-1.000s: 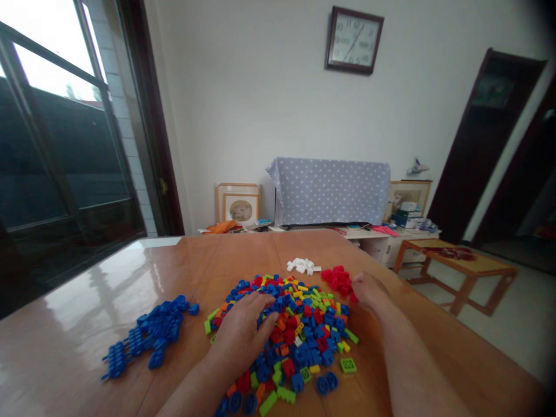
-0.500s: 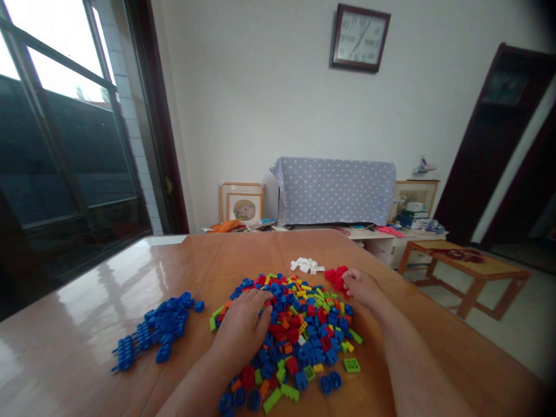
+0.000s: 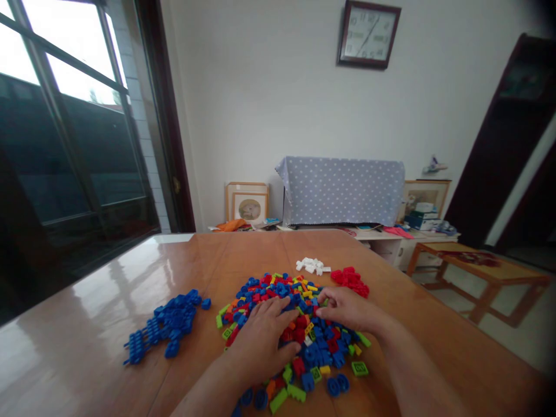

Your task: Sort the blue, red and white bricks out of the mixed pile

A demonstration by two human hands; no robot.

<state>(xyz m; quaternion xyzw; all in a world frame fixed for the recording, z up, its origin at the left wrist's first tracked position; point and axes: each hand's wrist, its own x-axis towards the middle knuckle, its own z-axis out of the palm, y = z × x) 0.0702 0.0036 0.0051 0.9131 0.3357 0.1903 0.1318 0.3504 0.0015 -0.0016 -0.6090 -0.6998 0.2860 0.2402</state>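
From here, blue, white and red groups sit apart on the tabletop (image 3: 208, 255), but the big mixed brick pile (image 3: 321, 341) looks mostly unsorted. The left hand (image 3: 264, 336) spreads over it; the right hand (image 3: 347, 308) curls above it, contents unclear.

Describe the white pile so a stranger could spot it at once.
Find the brown table. Beyond its big mixed-colour heap, toward the far edge, sits a small white pile, just left of the red pile. It alone is all white; its neighbours are red or many-coloured.
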